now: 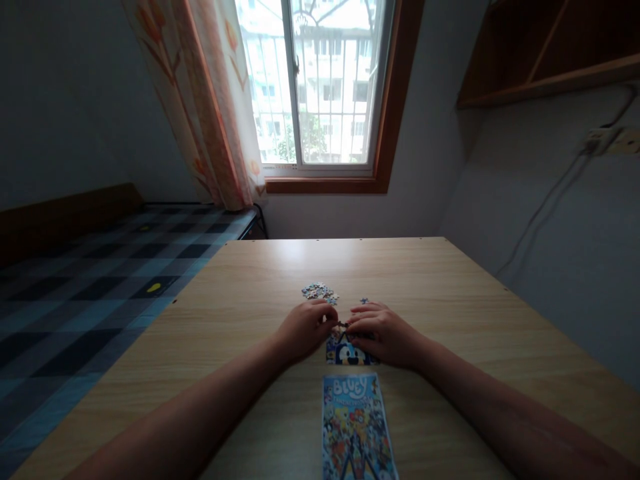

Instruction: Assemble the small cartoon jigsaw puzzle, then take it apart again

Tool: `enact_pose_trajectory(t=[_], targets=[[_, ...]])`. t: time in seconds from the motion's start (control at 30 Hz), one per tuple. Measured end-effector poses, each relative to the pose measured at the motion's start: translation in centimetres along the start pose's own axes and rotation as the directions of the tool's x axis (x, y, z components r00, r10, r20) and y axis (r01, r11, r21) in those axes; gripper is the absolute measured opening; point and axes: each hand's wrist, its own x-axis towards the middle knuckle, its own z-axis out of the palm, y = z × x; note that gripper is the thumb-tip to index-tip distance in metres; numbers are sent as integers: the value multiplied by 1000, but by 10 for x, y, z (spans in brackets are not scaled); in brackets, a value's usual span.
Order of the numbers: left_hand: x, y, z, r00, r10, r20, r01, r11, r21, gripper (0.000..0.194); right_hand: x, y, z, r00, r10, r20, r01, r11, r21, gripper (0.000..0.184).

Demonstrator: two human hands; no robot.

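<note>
A partly assembled jigsaw puzzle (345,353) lies on the table, a blue cartoon dog face along its near edge. My left hand (306,328) is closed at the puzzle's far left corner, thumb and index finger pinching a small puzzle piece (342,325). From the other side, my right hand (384,335) rests over the puzzle's right part, its fingers apart and their tips on or just above the pieces. Much of that side is hidden beneath it. Nearer to me lies a Bluey picture sheet (356,427), printed with many cartoon figures.
A heap of loose puzzle pieces (319,291) sits beyond my left hand, and a stray piece (365,301) beyond my right. The wooden table (270,267) stands before a window (333,100). A bed with a checked cover (110,293) is on the left.
</note>
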Motion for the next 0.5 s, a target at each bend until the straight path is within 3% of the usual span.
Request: enact_pose_trajectory(t=[0.17,0.27,0.4,0.5], targets=[[-1,-4,3,998,47,-47,-46,999,28,12,1,2,2,999,-44,-22,44,999,-6,18],[0,-10,2,988,55,-141,-43,995,86,12,1,1,1,998,-56,-21,56,998,6,18],[4,-25,-5,940,-28,-341,95,979,180,12,1,1,0,999,-50,-20,50,999,10,18],[6,-40,-12,911,-96,-400,192,959,208,12,1,2,1,999,-48,-17,48,999,17,18]])
